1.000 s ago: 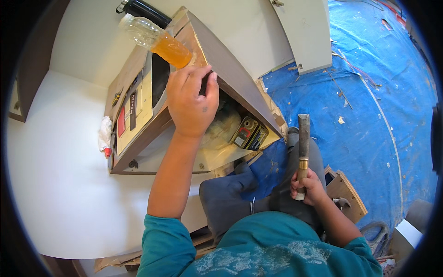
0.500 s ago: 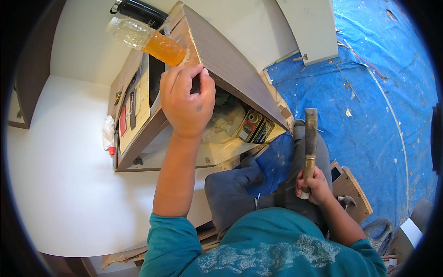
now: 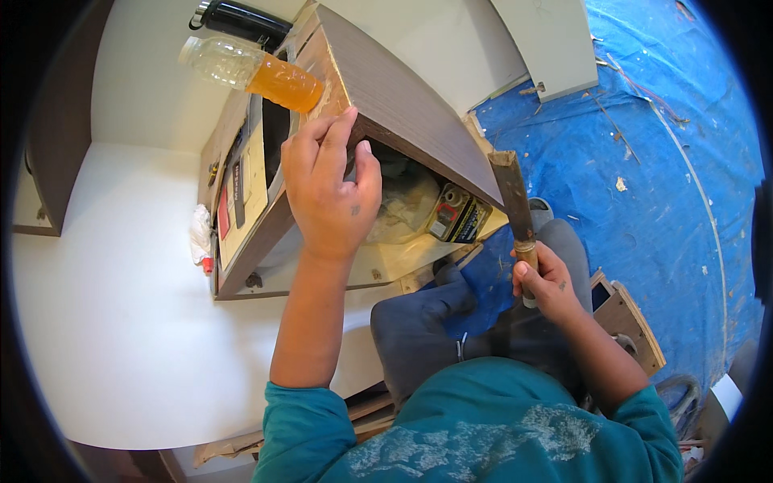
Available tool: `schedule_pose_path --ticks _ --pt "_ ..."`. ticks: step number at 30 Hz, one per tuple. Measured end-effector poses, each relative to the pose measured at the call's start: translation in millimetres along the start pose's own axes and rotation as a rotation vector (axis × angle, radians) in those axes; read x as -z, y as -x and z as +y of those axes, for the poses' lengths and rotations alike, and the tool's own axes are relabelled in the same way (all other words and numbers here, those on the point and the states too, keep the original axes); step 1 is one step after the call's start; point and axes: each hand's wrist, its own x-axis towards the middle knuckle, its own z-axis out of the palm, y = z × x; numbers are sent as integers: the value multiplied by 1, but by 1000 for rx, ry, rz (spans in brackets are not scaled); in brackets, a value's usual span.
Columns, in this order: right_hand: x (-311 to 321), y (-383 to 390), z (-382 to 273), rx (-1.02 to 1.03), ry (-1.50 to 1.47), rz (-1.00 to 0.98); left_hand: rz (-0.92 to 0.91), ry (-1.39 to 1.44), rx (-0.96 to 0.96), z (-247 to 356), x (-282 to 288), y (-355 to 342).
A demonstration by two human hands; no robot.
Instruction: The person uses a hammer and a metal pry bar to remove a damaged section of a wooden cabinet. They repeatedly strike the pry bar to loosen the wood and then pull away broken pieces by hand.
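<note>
My left hand (image 3: 330, 185) rests at the front corner of a brown wood-look cabinet (image 3: 398, 121), fingertips bent at its edge, thumb a little apart. Just beyond my fingers, a bottle half full of orange liquid (image 3: 282, 82) lies on its side with a black flask (image 3: 245, 24) behind it. My right hand (image 3: 543, 282) grips the handle of a broad metal-bladed tool (image 3: 507, 185), like a chisel, its blade pointing away from me near the cabinet's right corner. Inside the cabinet are crumpled plastic (image 3: 398, 209) and a black-and-yellow package (image 3: 460, 216).
A blue tarp (image 3: 644, 201) with debris covers the floor to the right. A white panel (image 3: 547, 48) stands at the back. A white crumpled item (image 3: 200, 233) lies left of the cabinet. A wooden box (image 3: 632, 326) with a hammer (image 3: 624, 342) is by my right arm.
My right hand has raised the tool forward and leftward, closer to the cabinet. My left thumb has dropped slightly away from the index finger at the corner. The view has shifted slightly.
</note>
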Motion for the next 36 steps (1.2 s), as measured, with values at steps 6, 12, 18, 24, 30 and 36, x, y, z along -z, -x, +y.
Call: schedule_pose_path --ticks 6,12,18,24,30,36 --pt "0 3 30 -37 34 -7 66 102 27 0 -10 -2" --pt "7 -1 37 -63 59 -31 53 136 90 -5 -16 -12" --pt "12 -2 40 -72 49 -30 70 145 78 -14 -18 -10" --pt "12 -2 33 -84 51 -29 145 260 128 -21 -22 0" --pt "13 -4 35 -92 15 -33 121 318 99 -22 -19 0" --pt "12 -4 30 -104 -9 -25 117 175 43 -20 -15 2"
